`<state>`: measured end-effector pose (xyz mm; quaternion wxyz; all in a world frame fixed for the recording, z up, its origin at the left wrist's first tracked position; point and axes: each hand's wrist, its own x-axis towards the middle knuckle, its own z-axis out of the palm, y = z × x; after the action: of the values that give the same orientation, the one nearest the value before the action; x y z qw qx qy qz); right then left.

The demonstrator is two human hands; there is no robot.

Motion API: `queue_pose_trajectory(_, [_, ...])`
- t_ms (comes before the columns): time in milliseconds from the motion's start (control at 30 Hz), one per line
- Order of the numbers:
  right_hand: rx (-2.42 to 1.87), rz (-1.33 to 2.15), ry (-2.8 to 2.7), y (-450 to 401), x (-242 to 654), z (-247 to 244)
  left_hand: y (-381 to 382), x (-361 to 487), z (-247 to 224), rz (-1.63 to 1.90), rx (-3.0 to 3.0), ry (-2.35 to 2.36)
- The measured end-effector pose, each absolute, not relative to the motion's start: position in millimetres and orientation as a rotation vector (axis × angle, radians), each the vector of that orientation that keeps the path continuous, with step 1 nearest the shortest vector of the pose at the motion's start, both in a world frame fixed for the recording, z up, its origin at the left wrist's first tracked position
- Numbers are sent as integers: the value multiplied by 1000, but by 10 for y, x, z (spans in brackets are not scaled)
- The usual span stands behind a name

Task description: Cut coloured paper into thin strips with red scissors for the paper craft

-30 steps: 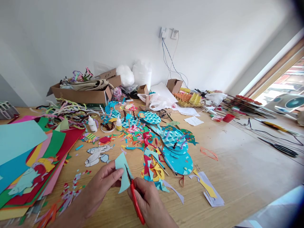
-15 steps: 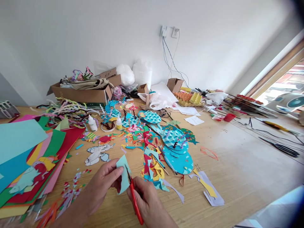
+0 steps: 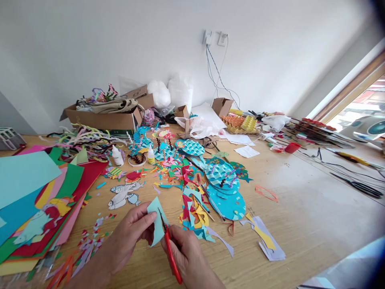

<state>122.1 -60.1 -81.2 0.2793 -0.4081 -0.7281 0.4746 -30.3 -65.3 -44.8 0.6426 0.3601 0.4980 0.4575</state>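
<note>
Matt pale-blue paper piece (image 3: pixel 156 222); scissors (image 3: pixel 170 249) with glossy red plastic handles; smooth wood-grain table (image 3: pixel 300 224); brown cardboard box (image 3: pixel 102 118).

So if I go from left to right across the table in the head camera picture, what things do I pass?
Stack of coloured paper sheets → white glue bottle → light blue paper piece in the left hand → blue scaled paper fish → red cup → black scissors.

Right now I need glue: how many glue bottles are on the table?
2: a white glue bottle beside the paper strips, and a yellow-labelled glue bottle right of it by the tape ring. Clutter may hide others.
</note>
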Motion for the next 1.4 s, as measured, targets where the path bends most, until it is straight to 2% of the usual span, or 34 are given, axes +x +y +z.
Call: queue_pose_trajectory(1400, [-1046, 1354, -1895, -614, 1188, -894, -780, -211, -506, 950, 654, 1134])
